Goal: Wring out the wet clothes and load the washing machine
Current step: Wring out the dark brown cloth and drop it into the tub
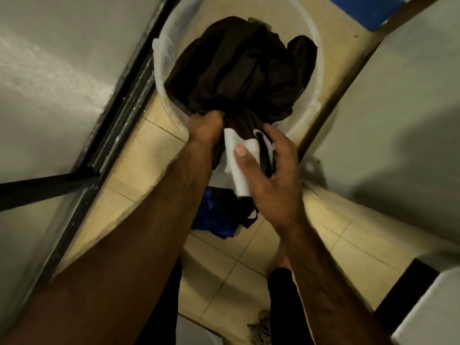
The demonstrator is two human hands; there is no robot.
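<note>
Your left forearm (149,220) and right forearm (323,270) are bare all the way to the picture's edge, with fine hair showing along them. Your left hand (204,130) and right hand (276,180) are bare too, and the right thumbnail (240,149) is cut short. Lower down, you wear a black garment (283,300) on your legs.

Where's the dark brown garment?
Head view, upper centre: the dark brown garment covers the translucent plastic bucket, its near end gripped by the left hand.

home wash area: tiled floor (224,277), plastic wash tub (163,58) of clothes (244,70), mop (261,324).
</note>
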